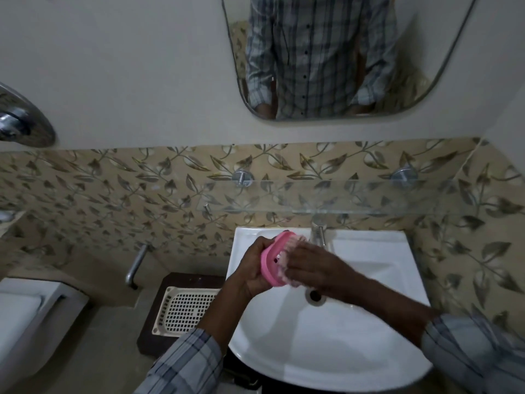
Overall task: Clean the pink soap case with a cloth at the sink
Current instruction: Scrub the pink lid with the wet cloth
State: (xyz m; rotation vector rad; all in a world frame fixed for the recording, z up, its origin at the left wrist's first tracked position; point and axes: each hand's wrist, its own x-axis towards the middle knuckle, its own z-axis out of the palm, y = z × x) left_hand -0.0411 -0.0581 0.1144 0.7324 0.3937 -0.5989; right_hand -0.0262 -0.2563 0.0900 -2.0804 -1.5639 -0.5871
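A rounded mirror is mounted on the plain wall. A glass shelf is fixed on two chrome brackets against leaf-patterned tiles. A cream perforated tray is set on a dark stand.

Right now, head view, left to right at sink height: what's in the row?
White fixture, metal wall tap, cream perforated tray, left hand, pink soap case, right hand holding the cloth.

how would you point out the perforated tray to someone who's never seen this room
Start at the white sink. Just left of its rim sits a dark brown stand; the tray lies on it. It is the only cream, grid-holed thing there.
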